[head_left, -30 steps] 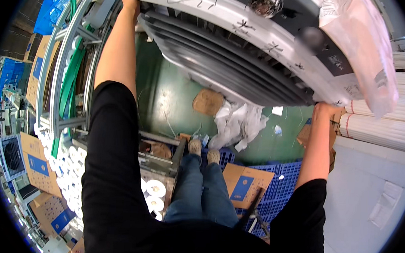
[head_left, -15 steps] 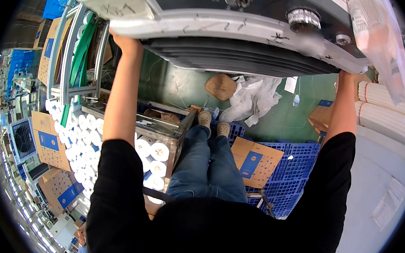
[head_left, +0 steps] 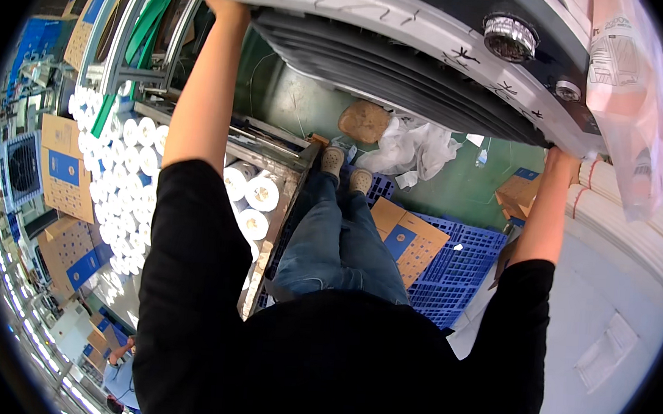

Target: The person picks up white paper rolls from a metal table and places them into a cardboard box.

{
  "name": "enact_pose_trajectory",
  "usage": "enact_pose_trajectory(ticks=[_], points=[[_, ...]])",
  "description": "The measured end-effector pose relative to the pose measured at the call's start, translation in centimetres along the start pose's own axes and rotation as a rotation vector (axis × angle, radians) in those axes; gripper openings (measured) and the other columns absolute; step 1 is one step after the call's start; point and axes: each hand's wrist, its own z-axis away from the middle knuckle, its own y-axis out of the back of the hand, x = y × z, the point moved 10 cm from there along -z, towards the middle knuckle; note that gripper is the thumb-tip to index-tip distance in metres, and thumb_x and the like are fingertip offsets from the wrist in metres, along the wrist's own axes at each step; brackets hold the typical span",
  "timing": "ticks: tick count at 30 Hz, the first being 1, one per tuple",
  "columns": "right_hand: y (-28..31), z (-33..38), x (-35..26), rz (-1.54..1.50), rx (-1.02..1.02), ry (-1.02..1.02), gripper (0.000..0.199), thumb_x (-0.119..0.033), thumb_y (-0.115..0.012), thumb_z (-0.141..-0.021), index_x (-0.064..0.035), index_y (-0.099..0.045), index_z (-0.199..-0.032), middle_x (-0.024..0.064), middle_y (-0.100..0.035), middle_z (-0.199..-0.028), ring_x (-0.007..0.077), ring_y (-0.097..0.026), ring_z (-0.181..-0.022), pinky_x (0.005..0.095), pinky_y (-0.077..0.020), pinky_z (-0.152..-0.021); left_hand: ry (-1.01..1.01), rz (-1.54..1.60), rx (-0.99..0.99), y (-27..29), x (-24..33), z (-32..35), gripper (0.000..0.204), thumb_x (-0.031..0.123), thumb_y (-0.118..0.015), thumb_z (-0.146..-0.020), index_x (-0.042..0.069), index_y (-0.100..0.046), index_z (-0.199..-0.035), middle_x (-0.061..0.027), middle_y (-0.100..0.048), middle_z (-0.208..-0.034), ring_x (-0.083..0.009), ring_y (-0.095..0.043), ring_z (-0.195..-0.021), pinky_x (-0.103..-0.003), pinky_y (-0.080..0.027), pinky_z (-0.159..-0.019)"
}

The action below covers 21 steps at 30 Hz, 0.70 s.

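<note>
A grey-and-black machine (head_left: pixel 408 79) is being held up crosswise, its left end being grasped by the left hand (head_left: pixel 226 5) and its right end by the right hand (head_left: pixel 565 163); the fingers are mostly being hidden by it. Its long axis is slanting down in view toward the right hand, neither hand being nearer. A pinkish plastic bag (head_left: pixel 622 111) is being seen at its right end. The right hand is being closely neighboured by white tubes (head_left: pixel 601 207); below, crumpled plastic (head_left: pixel 418 150) is being left on the floor (head_left: pixel 307 103).
</note>
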Motion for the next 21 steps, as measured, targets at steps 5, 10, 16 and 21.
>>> enact_pose_trajectory(ticks=[5,10,16,21], points=[[1.2,3.2,-0.1,0.057,0.082,0.044,0.036,-0.023,-0.042,-0.090,-0.0036,-0.044,-0.121,0.0121,-0.050,-0.122,0.0269,-0.052,-0.108,0.0423,-0.0459,-0.091,0.175,0.185,-0.186,-3.8,-2.0,-3.0,0.041,0.033,-0.041,-0.090,-0.002,-0.054,-0.107,-0.0153,-0.060,-0.103,-0.0211,-0.056,-0.097,-0.036,-0.044,-0.082],[1.9,3.5,-0.1,0.070,0.128,0.070,0.037,-0.023,-0.042,-0.090,-0.0033,-0.044,-0.121,0.0124,-0.050,-0.122,0.0270,-0.051,-0.109,0.0422,-0.0451,-0.091,0.272,0.317,-0.313,-6.0,-1.9,-4.5,0.052,0.041,-0.035,-0.091,-0.003,-0.057,-0.106,-0.0154,-0.061,-0.100,-0.0191,-0.057,-0.093,-0.035,-0.044,-0.078],[2.6,4.4,0.9,0.028,0.195,0.031,0.038,-0.024,-0.042,-0.090,-0.0017,-0.045,-0.120,0.0133,-0.051,-0.122,0.0272,-0.052,-0.109,0.0419,-0.0445,-0.092,0.308,0.661,-0.406,-5.0,-3.4,-1.8,0.045,0.040,-0.044,-0.091,0.001,-0.058,-0.109,-0.0105,-0.062,-0.098,-0.0185,-0.056,-0.092,-0.031,-0.044,-0.077],[2.6,10.2,1.1,0.164,0.500,-0.240,0.046,-0.030,-0.035,-0.091,0.0068,-0.050,-0.116,0.0161,-0.054,-0.118,0.0284,-0.053,-0.108,0.0417,-0.0443,-0.091,0.229,0.456,-0.529,1.0,-2.8,12.7,0.034,0.032,-0.047,-0.092,0.006,-0.056,-0.112,-0.0007,-0.060,-0.091,-0.0081,-0.052,-0.075,-0.023,-0.043,-0.065]])
